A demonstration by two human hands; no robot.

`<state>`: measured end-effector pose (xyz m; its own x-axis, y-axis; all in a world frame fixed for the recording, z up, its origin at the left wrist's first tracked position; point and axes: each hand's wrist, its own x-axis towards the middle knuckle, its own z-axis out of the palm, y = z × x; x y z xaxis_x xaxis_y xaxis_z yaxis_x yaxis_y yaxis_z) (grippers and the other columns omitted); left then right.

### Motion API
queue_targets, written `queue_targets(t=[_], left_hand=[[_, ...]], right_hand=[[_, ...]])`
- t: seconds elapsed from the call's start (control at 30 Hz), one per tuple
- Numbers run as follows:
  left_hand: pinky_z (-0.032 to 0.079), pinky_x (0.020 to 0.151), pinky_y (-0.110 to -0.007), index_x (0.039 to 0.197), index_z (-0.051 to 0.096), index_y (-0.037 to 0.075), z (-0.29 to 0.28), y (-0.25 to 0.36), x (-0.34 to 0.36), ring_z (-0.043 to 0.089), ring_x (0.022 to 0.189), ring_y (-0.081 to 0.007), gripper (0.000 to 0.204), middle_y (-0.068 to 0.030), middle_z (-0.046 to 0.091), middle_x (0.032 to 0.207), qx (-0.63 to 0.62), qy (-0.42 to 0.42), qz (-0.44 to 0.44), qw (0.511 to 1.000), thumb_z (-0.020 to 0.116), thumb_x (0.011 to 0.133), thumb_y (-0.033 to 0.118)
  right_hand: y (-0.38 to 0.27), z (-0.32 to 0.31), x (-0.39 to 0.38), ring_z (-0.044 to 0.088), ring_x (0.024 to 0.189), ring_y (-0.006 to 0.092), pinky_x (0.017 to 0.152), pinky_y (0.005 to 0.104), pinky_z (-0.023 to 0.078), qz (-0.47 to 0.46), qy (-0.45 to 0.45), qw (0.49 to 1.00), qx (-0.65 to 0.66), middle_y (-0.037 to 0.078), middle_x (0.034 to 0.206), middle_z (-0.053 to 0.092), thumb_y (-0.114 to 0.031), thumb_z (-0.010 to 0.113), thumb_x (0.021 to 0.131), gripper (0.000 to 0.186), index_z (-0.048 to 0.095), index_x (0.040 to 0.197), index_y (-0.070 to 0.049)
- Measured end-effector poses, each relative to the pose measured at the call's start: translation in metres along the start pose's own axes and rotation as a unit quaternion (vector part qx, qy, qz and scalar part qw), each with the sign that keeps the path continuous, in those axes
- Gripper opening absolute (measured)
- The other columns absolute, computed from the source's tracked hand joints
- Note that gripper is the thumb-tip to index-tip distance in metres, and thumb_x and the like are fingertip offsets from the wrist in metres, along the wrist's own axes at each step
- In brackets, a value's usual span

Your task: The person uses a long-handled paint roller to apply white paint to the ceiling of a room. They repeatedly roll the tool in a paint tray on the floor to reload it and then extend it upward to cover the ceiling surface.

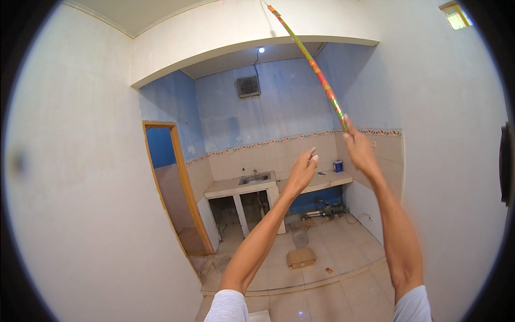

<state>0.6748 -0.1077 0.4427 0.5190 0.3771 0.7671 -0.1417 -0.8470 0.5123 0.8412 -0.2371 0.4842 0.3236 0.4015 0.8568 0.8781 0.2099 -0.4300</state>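
My right hand (359, 149) is raised and wrapped around the lower end of a long thin pole (316, 71). A red, green and orange pattern covers the pole. It slants up and to the left in front of the white beam (230, 40). At its top end a thin bent wire sticks out and leaves the picture, so what it carries there is hidden. My left hand (303, 170) hangs in the air to the left of the right hand and below it. Its thumb and a finger are apart, with no object visible between them.
Beyond the arch stands a tiled counter with a sink (255, 178) and a blue can (338, 166). Under it sits a pump (327, 210) with pipes. A cardboard box (301, 257) lies on the raised tile floor, near its step edge. At left is a wooden door frame (185, 188).
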Motion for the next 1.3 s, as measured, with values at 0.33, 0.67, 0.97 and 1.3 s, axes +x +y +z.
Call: queue_targets(t=[0.33, 0.67, 0.97, 1.3], left_hand=[[0.043, 0.103, -0.039, 0.149, 0.042, 0.0, -0.027, 0.006, -0.043, 0.062, 0.115, -0.0251, 0.056, -0.0204, 0.065, 0.123, 0.011, 0.095, -0.018, 0.995, 0.04, 0.107, 0.037], [0.046, 0.101, -0.038, 0.143, 0.05, -0.002, -0.062, 0.014, -0.069, 0.064, 0.111, -0.0243, 0.051, -0.0188, 0.062, 0.128, 0.083, 0.04, -0.013, 0.996, 0.043, 0.107, 0.033], [0.046, 0.102, -0.038, 0.142, 0.049, -0.003, -0.007, 0.007, -0.054, 0.064, 0.113, -0.0262, 0.049, -0.0209, 0.058, 0.133, 0.067, -0.026, 0.024, 0.997, 0.047, 0.106, 0.03], [0.046, 0.102, -0.039, 0.145, 0.046, -0.003, 0.025, 0.004, -0.071, 0.058, 0.121, -0.03, 0.051, -0.022, 0.057, 0.134, 0.075, -0.092, 0.01, 0.993, 0.049, 0.106, 0.03]], right_hand=[[-0.07, 0.064, -0.057, 0.062, 0.083, 0.0501, 0.081, 0.0518, 0.048, -0.024, -0.018, 0.998, 0.064, 0.032, 0.086, 0.063, -0.016, 0.042, 0.101, 0.062, 0.022, 0.16, -0.014], [-0.029, 0.012, 0.017, 0.065, 0.085, 0.0449, 0.085, 0.053, 0.049, 0.033, -0.008, 0.999, 0.043, 0.031, 0.091, 0.065, -0.021, 0.039, 0.098, 0.06, 0.032, 0.158, -0.019], [0.055, 0.02, -0.09, 0.064, 0.099, 0.049, 0.089, 0.0502, 0.049, -0.031, 0.009, 0.999, 0.016, 0.032, 0.101, 0.066, -0.016, 0.045, 0.1, 0.064, 0.025, 0.16, -0.025], [0.054, 0.052, -0.247, 0.064, 0.068, 0.0463, 0.062, 0.0518, 0.049, 0.086, -0.083, 0.993, 0.015, 0.027, 0.077, 0.065, -0.018, 0.05, 0.102, 0.071, 0.014, 0.162, -0.03]])
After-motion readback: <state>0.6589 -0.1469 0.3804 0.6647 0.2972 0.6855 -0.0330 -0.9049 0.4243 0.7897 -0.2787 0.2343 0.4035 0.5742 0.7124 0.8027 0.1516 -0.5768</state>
